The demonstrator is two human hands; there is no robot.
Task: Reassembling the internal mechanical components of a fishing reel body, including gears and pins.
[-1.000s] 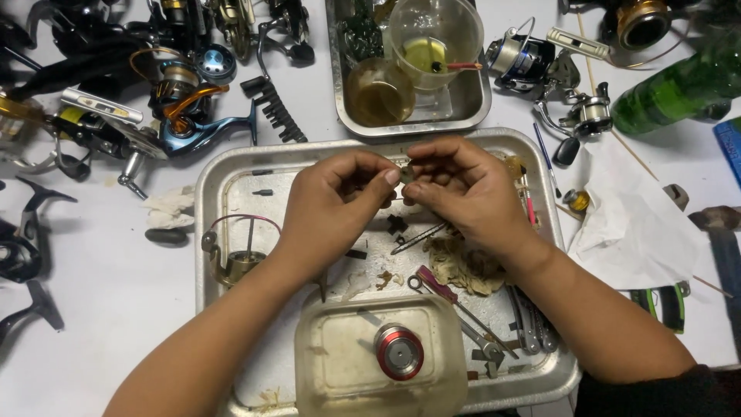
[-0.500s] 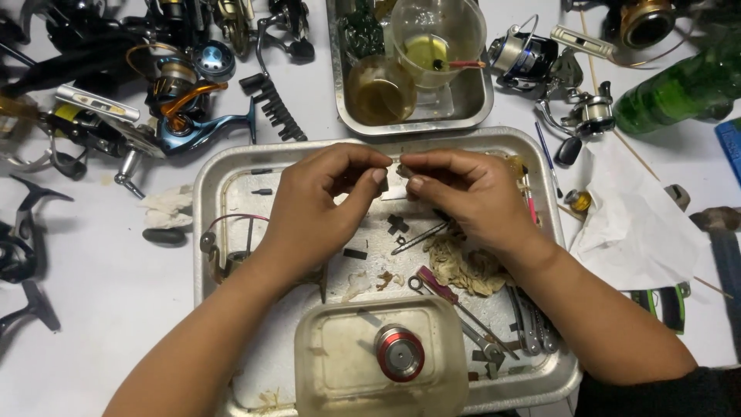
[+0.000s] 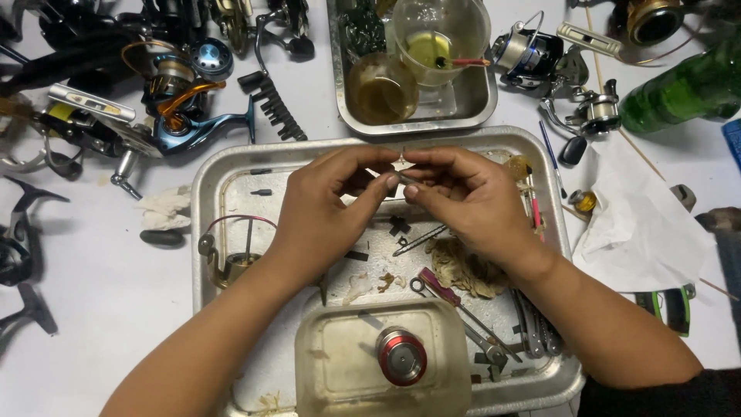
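My left hand [image 3: 328, 208] and my right hand [image 3: 471, 205] meet fingertip to fingertip over a large metal tray [image 3: 207, 193]. Between them they pinch a small metal part [image 3: 401, 164], with a thin pin showing between the fingers; most of it is hidden by my fingers. Under the hands the tray holds small black pieces, a dirty rag [image 3: 463, 269], a red-handled tool [image 3: 438, 284] and a wire bail arm [image 3: 231, 247]. At the tray's near end stands a clear plastic tub [image 3: 340, 371] with a red spool [image 3: 401, 357] inside.
A smaller metal tray [image 3: 471, 104] behind holds a glass cup and a plastic cup of yellowish liquid. Several fishing reels [image 3: 177, 85] lie at the upper left and upper right [image 3: 540, 58]. A green bottle [image 3: 683, 89] and a white paper sheet [image 3: 637, 224] lie at right.
Both hands have shifted slightly, with the fingertips turning the small part between them. Nothing else in the tray has moved.
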